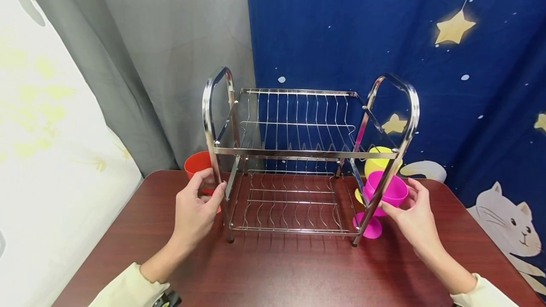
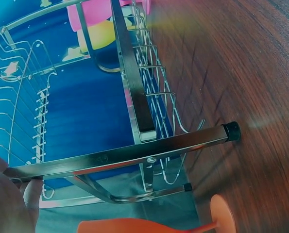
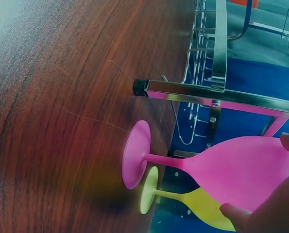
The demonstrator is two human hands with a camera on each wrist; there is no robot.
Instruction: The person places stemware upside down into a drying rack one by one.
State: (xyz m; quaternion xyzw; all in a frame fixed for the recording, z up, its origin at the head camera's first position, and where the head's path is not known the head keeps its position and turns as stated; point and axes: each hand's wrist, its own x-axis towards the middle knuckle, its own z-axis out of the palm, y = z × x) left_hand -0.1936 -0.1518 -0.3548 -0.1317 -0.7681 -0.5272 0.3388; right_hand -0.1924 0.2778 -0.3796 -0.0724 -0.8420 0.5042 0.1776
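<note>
A two-tier chrome dish rack [image 1: 307, 154] stands on the table. My left hand [image 1: 194, 205] grips its left front post, thumb and fingers on either side of the metal [image 2: 103, 158]. Behind that hand, outside the rack's left side, is a red goblet [image 1: 197, 162], partly hidden. At the right side my right hand [image 1: 414, 212] holds the bowl of a pink goblet [image 1: 395, 192] between thumb and fingers. The pink goblet is upright, its round foot [image 3: 136, 154] at the tabletop. Just behind it stands a yellow goblet [image 1: 377, 158], partly covered by the pink one.
The brown wooden table [image 1: 294, 269] extends in front of the rack. A grey curtain [image 1: 179, 60] and a blue star-patterned curtain [image 1: 341, 27] hang close behind. Both rack tiers have wire slots, and arched handles [image 1: 411, 103] rise at the ends.
</note>
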